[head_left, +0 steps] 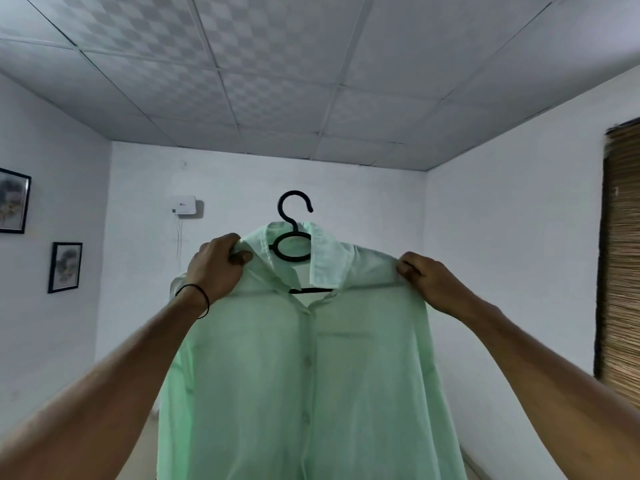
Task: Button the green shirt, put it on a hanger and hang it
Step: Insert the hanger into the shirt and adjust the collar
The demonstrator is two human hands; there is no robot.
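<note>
One thin, pale green button-front shirt (311,375) is hanging in the centre of the frame on one black plastic hanger (291,249). The hanger's curved hook and round ring are showing above and inside the open collar. The placket is lying closed down the middle, its buttons too faint to count.

Two hands are holding the shirt up, set apart: the left hand (216,265) is gripping the fabric beside the collar, and the right hand (429,282) is pinching the other shoulder. One thin black band (204,299) is circling the left wrist.

Two black-framed pictures (65,266) are hanging at the left edge, one white box (185,205) is sitting on the back wall, and one woven reed blind (623,258) is covering the right edge.
</note>
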